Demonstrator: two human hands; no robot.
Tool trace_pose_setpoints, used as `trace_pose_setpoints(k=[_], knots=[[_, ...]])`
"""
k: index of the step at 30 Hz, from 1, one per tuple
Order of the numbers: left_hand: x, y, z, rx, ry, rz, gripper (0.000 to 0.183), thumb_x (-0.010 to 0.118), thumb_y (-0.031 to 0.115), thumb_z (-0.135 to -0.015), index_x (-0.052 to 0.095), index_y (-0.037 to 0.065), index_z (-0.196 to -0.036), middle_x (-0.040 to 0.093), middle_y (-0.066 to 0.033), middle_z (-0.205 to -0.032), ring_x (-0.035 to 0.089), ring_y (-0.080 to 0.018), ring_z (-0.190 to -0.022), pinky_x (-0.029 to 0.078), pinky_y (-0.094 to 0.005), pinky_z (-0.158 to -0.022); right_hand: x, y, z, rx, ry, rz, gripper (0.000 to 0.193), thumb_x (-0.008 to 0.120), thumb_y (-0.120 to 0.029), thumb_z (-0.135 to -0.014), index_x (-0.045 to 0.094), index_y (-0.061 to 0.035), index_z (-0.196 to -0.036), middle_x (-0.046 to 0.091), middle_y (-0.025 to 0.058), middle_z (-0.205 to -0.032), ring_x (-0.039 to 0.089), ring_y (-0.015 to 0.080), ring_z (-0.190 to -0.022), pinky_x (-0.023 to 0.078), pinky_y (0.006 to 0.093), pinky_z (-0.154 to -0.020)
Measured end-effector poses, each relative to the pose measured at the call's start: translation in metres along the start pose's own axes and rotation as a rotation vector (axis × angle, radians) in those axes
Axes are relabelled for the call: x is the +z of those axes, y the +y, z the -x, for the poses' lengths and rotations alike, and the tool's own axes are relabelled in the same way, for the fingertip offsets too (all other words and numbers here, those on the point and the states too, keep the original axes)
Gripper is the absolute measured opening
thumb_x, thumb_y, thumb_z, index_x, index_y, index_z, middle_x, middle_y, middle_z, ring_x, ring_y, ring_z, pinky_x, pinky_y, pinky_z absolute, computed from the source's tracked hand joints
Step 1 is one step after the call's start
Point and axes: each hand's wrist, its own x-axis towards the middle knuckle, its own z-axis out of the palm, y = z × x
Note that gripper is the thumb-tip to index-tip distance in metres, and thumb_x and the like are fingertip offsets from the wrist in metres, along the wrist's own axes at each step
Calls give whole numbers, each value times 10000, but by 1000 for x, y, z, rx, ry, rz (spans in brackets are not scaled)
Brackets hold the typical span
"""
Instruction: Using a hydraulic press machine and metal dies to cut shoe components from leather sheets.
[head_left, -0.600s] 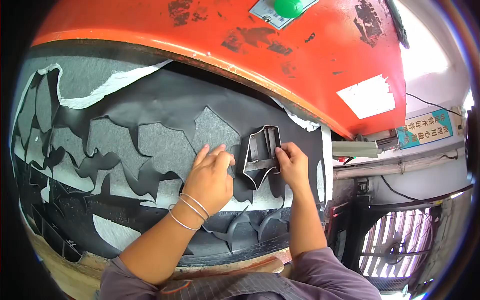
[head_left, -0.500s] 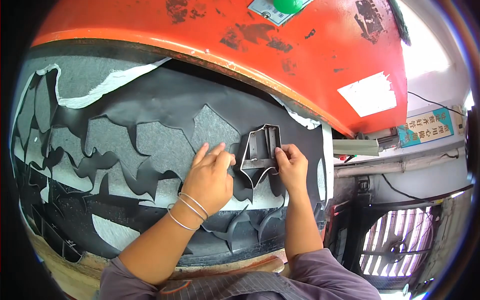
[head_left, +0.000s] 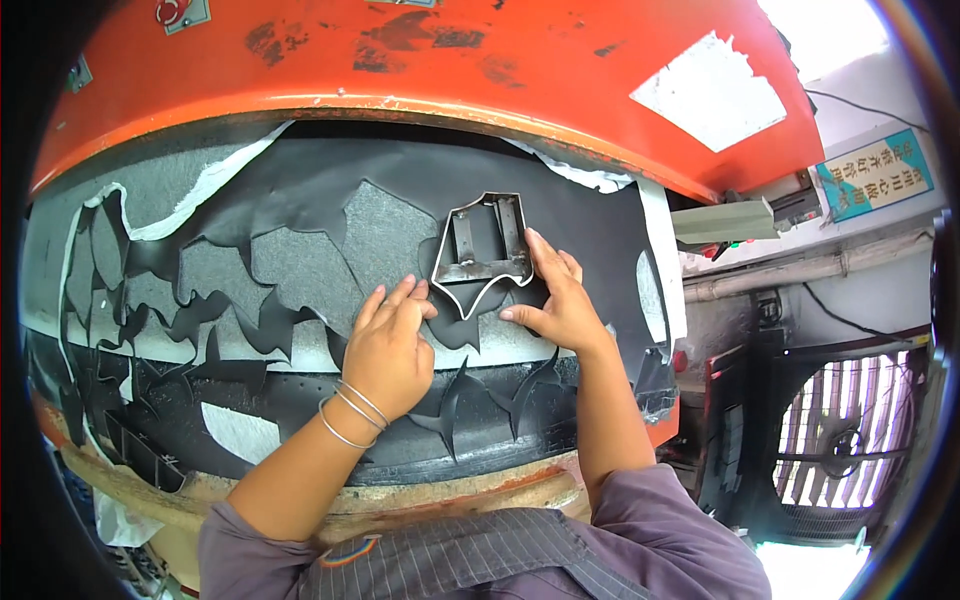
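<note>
A metal cutting die (head_left: 487, 268), an angular outline with crossbars inside, lies on a black sheet (head_left: 585, 225) with a row of cut-out gaps. My right hand (head_left: 568, 312) is open at the die's right side. Its forefinger lies against the die's right edge, and its thumb is spread away near the lower right. To the left of the die, my left hand (head_left: 388, 352) is open, fingers stretched forward over the sheet, their tips near the die's lower left edge. Grey backing (head_left: 385, 232) shows through the gap left of the die.
Beyond the sheet stands an orange machine body (head_left: 480, 80), its lower edge overhanging the work surface. Another dark die (head_left: 140, 450) sits at the near left. Pointed black offcuts (head_left: 450, 410) hang along the near side. At the right stands a large fan (head_left: 845, 450).
My right hand has gone from pinching the die's right edge to spread fingers beside it. My left hand stays near the die. The whole view has shifted.
</note>
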Motion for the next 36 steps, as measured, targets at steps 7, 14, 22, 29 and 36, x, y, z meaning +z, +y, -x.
trace_pose_setpoints(k=[7,14,22,29,36], knots=[[-2,14,10,-65,-2,-12,293,526,36,-732,490,51,-1022,596,-161,-1226,479,-301,-1251,291,-465,-1080,0,3,-2,-93,44,39,999,794,-414,-653,302,-63,-1448,405,185,-1427,391,318,-1318,172,468,-1120],[-2,10,18,-57,2,22,299,554,50,-722,492,58,-1015,597,-152,-1232,479,-296,-1250,293,-462,-1080,12,1,4,-32,132,57,902,815,-343,-646,397,-97,-1406,504,155,-1350,430,316,-1261,241,444,-1095],[-7,8,17,-21,-8,-13,353,540,54,-719,511,-6,-1065,616,-122,-1170,497,-267,-1233,324,-457,-1066,15,7,1,-89,141,100,921,816,-370,-646,390,-81,-1410,514,148,-1340,423,370,-1239,244,447,-1094],[-21,11,28,-114,-25,188,365,616,76,-759,513,29,-1106,574,-167,-1249,470,-311,-1261,316,-433,-1075,-5,-22,13,-99,67,114,901,772,-360,-718,318,-75,-1442,427,182,-1413,385,283,-1328,229,435,-1104],[-238,-65,37,-159,1101,330,364,559,119,-913,456,14,-1245,525,-111,-1216,510,-202,-1131,406,-328,-987,-52,-158,60,-268,388,-195,751,763,-205,-776,366,-33,-1390,656,163,-1050,651,248,-912,503,309,-801]])
